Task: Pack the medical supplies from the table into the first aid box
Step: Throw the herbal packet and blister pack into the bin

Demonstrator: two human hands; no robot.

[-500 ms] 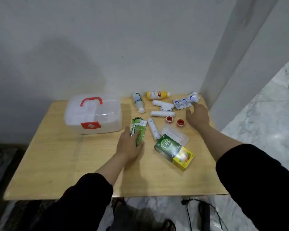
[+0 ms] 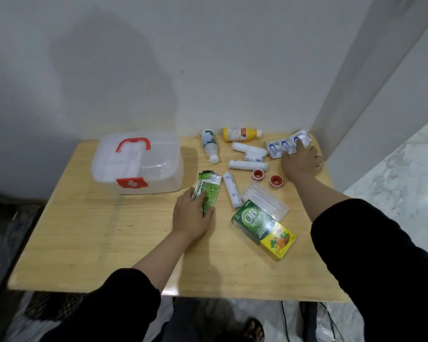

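Note:
The clear first aid box [image 2: 156, 176] with a red handle stands closed at the table's back left. My left hand [image 2: 192, 214] grips the near end of a crumpled green packet [image 2: 209, 187] lying on the table. My right hand [image 2: 302, 161] rests flat at the back right, its fingertips on a white and blue blister strip [image 2: 282, 145]. Between the hands lie a white bottle [image 2: 210, 146], a yellow bottle [image 2: 240, 134], several bandage rolls [image 2: 247, 165], two red tape rolls [image 2: 276, 181], a cotton swab pack [image 2: 266, 199] and a green and yellow box [image 2: 263, 228].
The wooden table [image 2: 97, 243] stands against a white wall, with a wall corner at its back right. Its front edge runs close to my sleeves. Marble floor and cables lie beyond the right side.
My right hand has moved slightly farther back onto the blister strip. My left hand stays on the green packet.

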